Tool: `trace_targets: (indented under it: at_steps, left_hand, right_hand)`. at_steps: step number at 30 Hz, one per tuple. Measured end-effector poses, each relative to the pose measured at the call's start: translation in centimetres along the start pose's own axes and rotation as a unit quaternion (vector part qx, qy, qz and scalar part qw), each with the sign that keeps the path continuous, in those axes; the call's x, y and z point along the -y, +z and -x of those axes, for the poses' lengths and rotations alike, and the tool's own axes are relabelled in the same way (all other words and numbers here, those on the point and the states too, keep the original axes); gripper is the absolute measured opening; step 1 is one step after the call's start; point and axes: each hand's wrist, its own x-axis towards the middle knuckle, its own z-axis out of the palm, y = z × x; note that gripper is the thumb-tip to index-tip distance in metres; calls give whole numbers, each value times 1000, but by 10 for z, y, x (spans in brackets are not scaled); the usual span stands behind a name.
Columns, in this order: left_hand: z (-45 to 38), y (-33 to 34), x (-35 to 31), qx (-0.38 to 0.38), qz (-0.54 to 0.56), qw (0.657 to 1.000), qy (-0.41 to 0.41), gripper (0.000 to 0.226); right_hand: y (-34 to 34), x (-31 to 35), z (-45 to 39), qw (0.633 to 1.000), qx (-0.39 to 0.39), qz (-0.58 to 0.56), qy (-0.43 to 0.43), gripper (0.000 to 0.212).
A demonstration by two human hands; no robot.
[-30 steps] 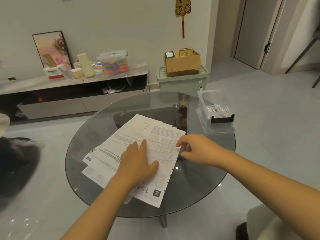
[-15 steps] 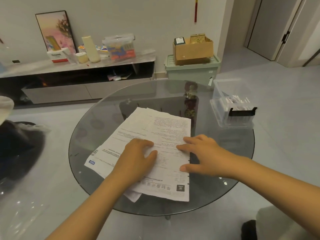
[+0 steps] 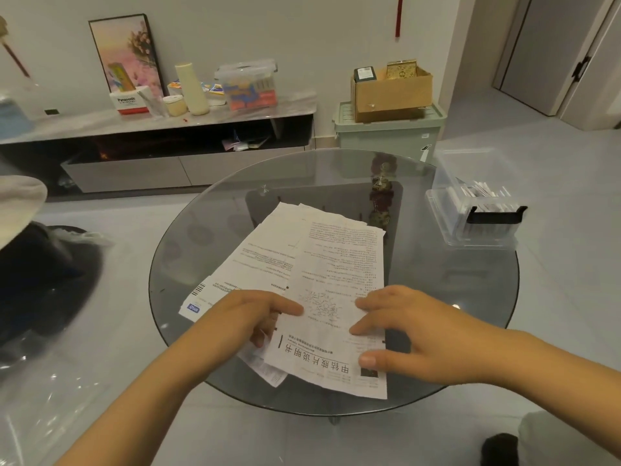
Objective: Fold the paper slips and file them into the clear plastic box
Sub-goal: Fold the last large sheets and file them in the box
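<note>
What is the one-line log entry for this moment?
stage: fold not begun | left hand: on top sheet | right hand: same | clear plastic box: holds slips

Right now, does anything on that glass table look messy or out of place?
Mostly the paper slips: they lie fanned at different angles, not squared up, and the top sheet juts past the glass table at its near edge. The clear plastic box also overhangs the far right rim. Nothing looks spilled or torn.
</note>
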Motion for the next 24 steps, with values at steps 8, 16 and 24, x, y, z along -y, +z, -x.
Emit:
trace_targets:
  at_steps: [8,16,24]
  left_hand:
    - [6,-6,10,49,-45,997,26,38]
    - [-3,-4,13,-61,-82,991,89,15]
    - [-1,4,6,-105,-5,986,128,15]
  right_hand:
    - [-5,0,-3,999,35,-2,4,70]
    - [-10,-1,-1,997,36,-75,6,68]
    - [-19,7,0,955,-18,-295,11,38]
